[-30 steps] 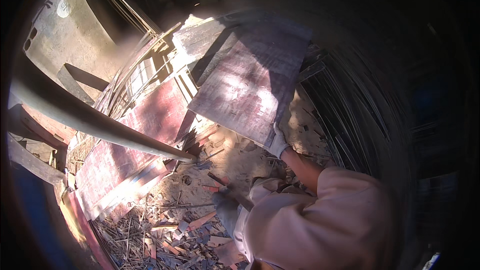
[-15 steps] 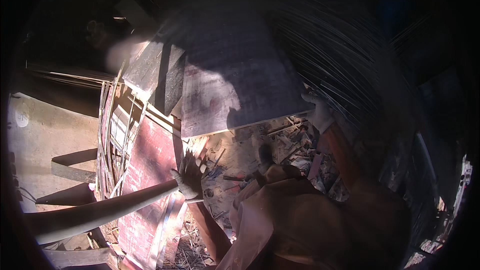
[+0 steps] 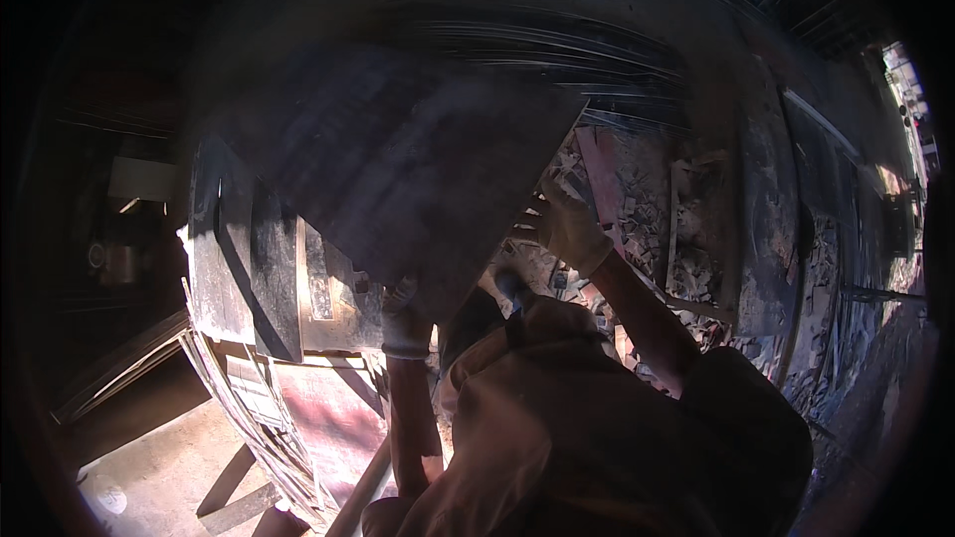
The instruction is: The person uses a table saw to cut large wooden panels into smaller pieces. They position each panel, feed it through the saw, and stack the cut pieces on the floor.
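A large, dark, flat board slants across the middle of the view, mostly in shade. At its near left edge is my left hand in a pale glove, closed against the board, with part of the fingers lost in shadow. My right hand, gloved too, grips the board's right edge, its fingers reaching toward the underside. The board's far side fades into darkness.
Grey boards lean at the left, beside a reddish panel and a bundle of thin strips. Wood scraps cover the ground at the right. Long thin rods lie beyond the board.
My left hand, spread apart from the board before, is now on its near left edge. The board has turned and come closer, and the view has swung to the right.
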A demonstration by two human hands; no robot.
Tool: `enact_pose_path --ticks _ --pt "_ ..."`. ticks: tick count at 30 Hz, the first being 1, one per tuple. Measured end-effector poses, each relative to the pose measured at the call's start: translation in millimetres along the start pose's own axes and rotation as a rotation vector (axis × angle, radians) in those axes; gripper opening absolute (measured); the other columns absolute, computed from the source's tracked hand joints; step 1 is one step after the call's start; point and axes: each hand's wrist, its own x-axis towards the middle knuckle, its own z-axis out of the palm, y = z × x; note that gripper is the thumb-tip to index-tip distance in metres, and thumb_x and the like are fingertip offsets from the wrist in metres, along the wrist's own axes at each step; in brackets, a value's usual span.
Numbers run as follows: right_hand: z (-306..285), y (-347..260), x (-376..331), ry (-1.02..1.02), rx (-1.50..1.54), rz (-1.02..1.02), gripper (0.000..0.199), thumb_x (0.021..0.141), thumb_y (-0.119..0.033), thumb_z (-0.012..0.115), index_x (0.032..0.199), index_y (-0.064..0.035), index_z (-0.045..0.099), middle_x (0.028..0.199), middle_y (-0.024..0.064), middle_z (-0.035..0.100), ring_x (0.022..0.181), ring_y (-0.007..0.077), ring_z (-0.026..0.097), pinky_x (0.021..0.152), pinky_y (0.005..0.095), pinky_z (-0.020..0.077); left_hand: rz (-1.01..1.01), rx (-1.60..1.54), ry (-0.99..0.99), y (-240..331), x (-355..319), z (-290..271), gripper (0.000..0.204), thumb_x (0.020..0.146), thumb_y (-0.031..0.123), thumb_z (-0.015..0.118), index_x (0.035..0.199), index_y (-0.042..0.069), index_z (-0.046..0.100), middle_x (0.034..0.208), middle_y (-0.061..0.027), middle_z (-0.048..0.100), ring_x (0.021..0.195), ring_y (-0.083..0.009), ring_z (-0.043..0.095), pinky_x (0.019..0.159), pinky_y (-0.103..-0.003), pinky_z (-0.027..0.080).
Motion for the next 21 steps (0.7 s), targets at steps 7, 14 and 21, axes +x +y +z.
enact_pose_path --ticks 7,14,21 --pt "-17 18 39 0.467 -1.066 -0.432 0.031 0.102 -0.018 0.065 0.125 -0.0002 0.073 0.12 0.0091 0.075 0.109 0.022 0.072 0.094 0.0342 0.0577 -0.198 0.104 -0.214 -12 101 -4 0.062 0.103 0.034 0.067 0.155 0.004 0.05 0.16 -0.0127 0.051 0.148 -0.0307 0.046 0.123 -0.048 0.038" --pt "7 -26 69 0.853 -0.543 -0.286 0.033 0.106 -0.026 0.065 0.12 0.0028 0.075 0.11 0.008 0.077 0.096 0.0111 0.071 0.083 0.0263 0.0574 -0.096 -0.309 -0.548 173 302 -59 0.085 0.097 0.064 0.065 0.157 0.006 0.049 0.164 -0.0141 0.047 0.152 -0.0346 0.04 0.129 -0.051 0.027" --pt "-10 -80 80 0.808 -0.209 -0.355 0.032 0.106 -0.025 0.066 0.119 0.004 0.072 0.106 0.0104 0.077 0.087 0.0181 0.075 0.078 0.0325 0.0623 -0.114 -0.035 -0.102 189 364 -15 0.059 0.092 0.016 0.071 0.147 0.001 0.057 0.15 -0.0169 0.059 0.139 -0.0358 0.055 0.12 -0.053 0.045"
